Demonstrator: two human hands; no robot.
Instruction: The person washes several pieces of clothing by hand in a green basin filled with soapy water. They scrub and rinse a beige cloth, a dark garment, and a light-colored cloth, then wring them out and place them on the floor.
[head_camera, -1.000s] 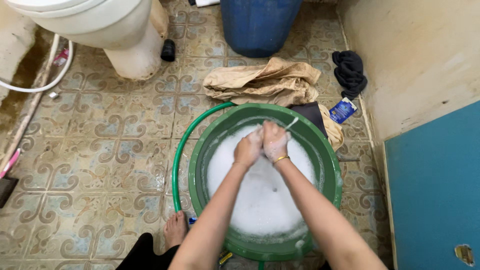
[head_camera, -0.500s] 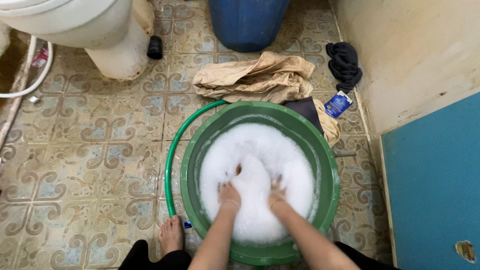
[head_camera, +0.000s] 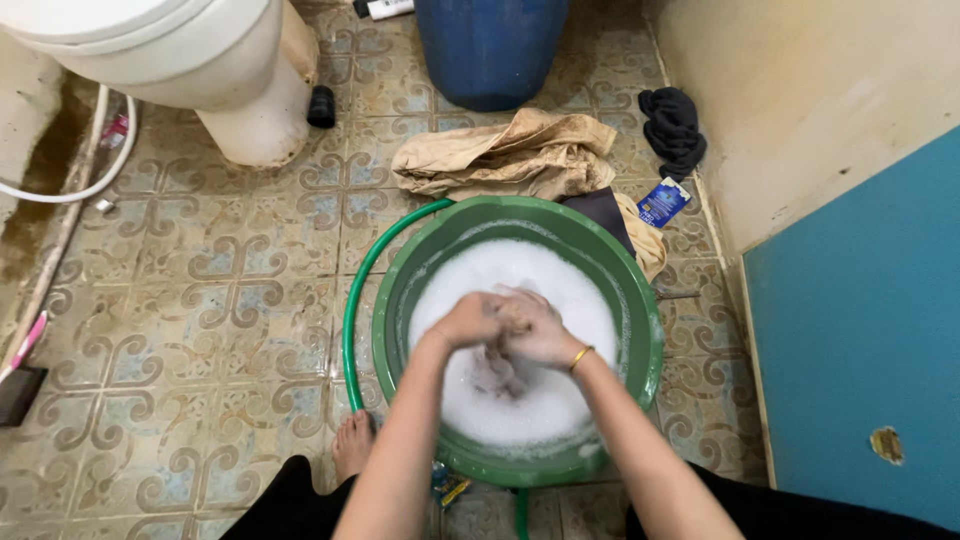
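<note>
Cloth (head_camera: 497, 372), seemingly, between both hands, suds-hidden

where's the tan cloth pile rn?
Head view: the tan cloth pile lies on the tiled floor just beyond the green basin, in front of the blue barrel, right of the toilet base.

small blue sachet (head_camera: 662, 201) on floor by wall, beside black cloth (head_camera: 673, 127)

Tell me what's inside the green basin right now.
The green basin holds white suds. Left hand and right hand press together on a dark wet cloth above the foam. Anything beneath the suds is hidden.
</note>
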